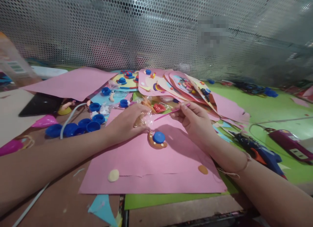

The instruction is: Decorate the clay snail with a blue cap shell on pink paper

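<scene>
My left hand [137, 119] is closed around a small clear plastic bag [146, 119] with something pale brown inside. Between the thumb and fingers of my right hand [190, 118] is a thin pink stick [168, 113], its tip pointing at the bag. Just below both hands, a blue round cap [158, 137] sits on a pink sheet [146, 165]. A curved brown clay strip [156, 145] with pale dots hugs the cap's lower left edge. Near the sheet's lower corners lie a cream clay disc [113, 175] and an orange-brown one [202, 169].
Several blue caps [84, 124] stand to the left, with a white cable [69, 118] across them. Decorated paper sheets [176, 83] are piled behind. On the right lie a blue glue gun [259, 152] and a maroon power strip [292, 144]. A perforated metal panel [122, 35] closes off the back.
</scene>
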Motion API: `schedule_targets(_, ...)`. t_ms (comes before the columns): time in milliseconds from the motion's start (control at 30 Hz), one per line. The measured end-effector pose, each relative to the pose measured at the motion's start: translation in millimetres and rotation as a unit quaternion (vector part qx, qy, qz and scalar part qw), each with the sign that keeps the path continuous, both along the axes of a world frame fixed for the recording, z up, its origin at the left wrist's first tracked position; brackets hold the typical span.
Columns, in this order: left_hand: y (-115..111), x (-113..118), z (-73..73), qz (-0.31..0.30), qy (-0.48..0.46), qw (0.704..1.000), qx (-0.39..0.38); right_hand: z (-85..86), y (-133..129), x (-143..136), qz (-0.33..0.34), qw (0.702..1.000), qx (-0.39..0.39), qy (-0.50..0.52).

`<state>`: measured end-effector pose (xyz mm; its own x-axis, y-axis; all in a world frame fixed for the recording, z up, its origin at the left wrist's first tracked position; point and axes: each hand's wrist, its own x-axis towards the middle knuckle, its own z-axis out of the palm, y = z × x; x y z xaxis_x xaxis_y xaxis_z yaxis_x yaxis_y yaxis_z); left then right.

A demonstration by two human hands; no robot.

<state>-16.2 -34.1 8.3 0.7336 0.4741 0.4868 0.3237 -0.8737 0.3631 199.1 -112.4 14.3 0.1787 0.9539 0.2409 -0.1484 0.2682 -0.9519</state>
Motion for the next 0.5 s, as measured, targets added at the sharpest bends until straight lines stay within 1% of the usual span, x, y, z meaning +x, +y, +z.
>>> schedule_targets(167,-0.7,0.3,-1.1,0.003,-0.012,1.000,-0.004,7.1,-5.5,-4.1,0.008,1.000,-0.001,0.023)
schedule_targets(333,0.4,-1.5,-2.2,-0.015,-0.037,0.999,0.028,10.9,-7.6,-3.9,0.019,0.999,-0.005,0.037)
schedule_targets(500,0.8,-2.5,-1.4,-0.029,-0.054,0.997,0.050,10.1,-9.9,-6.3,0.037,0.999,0.010,0.001)
